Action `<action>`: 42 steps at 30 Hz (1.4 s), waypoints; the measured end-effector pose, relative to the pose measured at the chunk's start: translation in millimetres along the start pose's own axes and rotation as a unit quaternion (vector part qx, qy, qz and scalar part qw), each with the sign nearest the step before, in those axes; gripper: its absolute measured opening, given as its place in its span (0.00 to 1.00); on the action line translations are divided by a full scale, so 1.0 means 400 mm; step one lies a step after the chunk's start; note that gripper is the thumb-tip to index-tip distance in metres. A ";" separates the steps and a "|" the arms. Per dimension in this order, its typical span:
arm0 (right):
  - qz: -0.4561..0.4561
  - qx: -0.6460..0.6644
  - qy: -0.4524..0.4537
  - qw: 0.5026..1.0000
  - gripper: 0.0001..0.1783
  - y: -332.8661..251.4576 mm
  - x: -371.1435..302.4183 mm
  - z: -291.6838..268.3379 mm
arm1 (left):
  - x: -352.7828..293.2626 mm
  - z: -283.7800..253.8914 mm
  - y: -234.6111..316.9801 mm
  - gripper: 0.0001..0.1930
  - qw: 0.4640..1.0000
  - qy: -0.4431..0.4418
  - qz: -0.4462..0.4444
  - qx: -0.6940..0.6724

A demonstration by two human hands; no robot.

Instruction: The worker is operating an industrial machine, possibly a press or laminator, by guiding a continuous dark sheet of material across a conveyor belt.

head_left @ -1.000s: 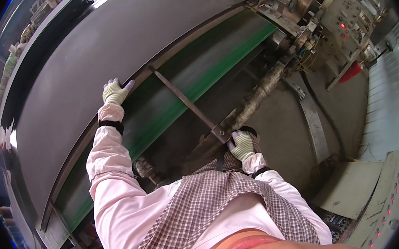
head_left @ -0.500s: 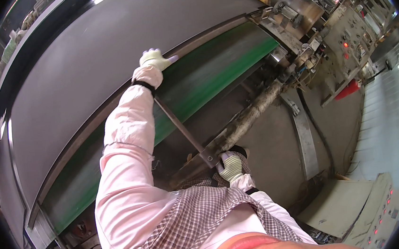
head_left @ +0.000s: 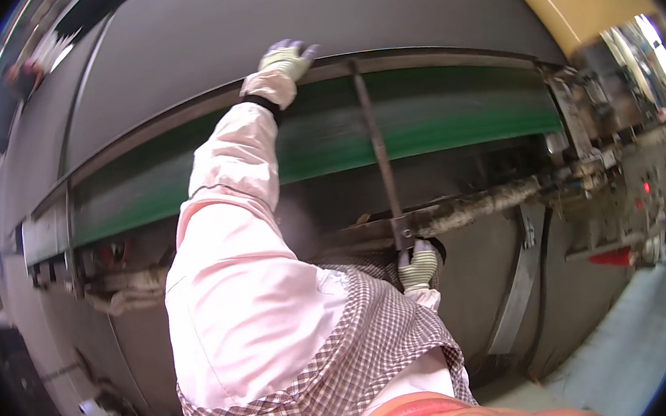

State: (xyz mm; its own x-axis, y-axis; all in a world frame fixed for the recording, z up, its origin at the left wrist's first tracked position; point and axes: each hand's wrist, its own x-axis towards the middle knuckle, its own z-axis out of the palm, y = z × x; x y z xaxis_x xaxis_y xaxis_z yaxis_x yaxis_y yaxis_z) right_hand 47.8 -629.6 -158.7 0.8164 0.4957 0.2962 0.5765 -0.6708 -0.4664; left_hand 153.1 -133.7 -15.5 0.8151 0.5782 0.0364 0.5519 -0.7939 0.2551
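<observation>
Green belt (head_left: pixel 421 125) runs under far rail. Left hand (head_left: pixel 286 57) flat, fingers apart, on rail; right hand (head_left: pixel 418 265) clamped on bar (head_left: pixel 376 149) base. Judged: bracing/adjusting bar; nxt needs firm hold.

A: Where's the cam?

B: One view only, head-worn fisheye, looking down and fwd over the wearer's chest at the machine. Checked apron (head_left: pixel 346 357) fills the bottom centre, v. close.

A: And the far stuff?

B: Green belt (head_left: pixel 436 124) arcs across the middle, dark drum (head_left: pixel 199 37) above it, grey floor (head_left: pixel 645 331) lower right. Edges bend, corners black.
</observation>
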 end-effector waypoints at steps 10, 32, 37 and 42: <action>0.017 -0.038 -0.005 0.999 0.19 0.025 -0.003 0.020 | -0.222 -0.136 -0.438 0.35 0.970 0.068 -0.209 0.101; 0.095 -0.065 -0.042 0.992 0.21 -0.010 0.001 -0.002 | -0.227 -0.164 -0.758 0.33 0.974 -0.041 -0.204 0.092; 0.024 -0.093 -0.030 0.995 0.20 0.022 -0.016 0.012 | -0.177 -0.097 -0.634 0.30 0.987 -0.026 -0.140 0.071; -0.023 -0.050 0.039 0.998 0.18 0.021 -0.006 0.026 | -0.109 -0.105 -0.416 0.33 0.985 -0.066 -0.120 0.104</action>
State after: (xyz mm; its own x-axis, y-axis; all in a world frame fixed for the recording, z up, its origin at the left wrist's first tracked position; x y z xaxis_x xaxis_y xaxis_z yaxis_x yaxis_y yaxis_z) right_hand 50.4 -630.6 -172.0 0.7868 0.4855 0.3810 0.6107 -0.7017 -0.3670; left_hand 18.5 -18.9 -18.8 0.6655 0.7351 -0.1295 0.7441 -0.6670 0.0380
